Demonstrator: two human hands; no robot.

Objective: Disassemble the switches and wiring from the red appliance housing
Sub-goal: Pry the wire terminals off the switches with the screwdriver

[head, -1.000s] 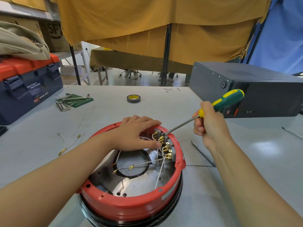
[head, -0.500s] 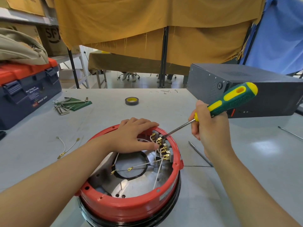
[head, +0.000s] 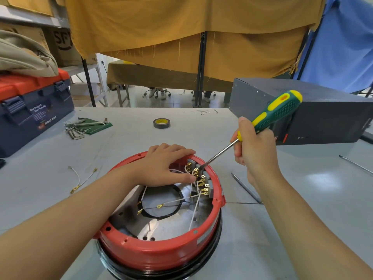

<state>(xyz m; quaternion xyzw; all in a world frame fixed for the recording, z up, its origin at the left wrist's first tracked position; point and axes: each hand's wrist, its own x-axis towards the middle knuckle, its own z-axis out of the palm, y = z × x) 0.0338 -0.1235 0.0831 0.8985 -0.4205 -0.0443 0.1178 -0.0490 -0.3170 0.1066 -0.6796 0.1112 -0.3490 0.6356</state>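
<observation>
The red housing (head: 159, 253) is sitting open side up on the grey table (head: 292, 229), right in front of me. My left hand (head: 163, 166) lies flat over the far rim with the fingers spread and pretty straight, thumb tip down next to the switches (head: 199, 178), just pressing, not gripping anything. My right hand (head: 255, 148) is wrapped around the lower end of the green and yellow screwdriver (head: 270, 116), handle pointing up and to the right, shaft angled down so the tip is right at the brass terminals on the switch block against the inner right wall. White wires (head: 193, 211) run from those terminals across the metal floor of the housing, one ending in a ring lug near the black-edged hole in the middle.

Other stuff on the table: a loose wire (head: 79, 178) off to the left, hex keys (head: 80, 128) on a green pouch, a tape roll (head: 161, 123), a toolbox (head: 30, 106) far left, and a dark metal case (head: 323, 114) behind my right hand.
</observation>
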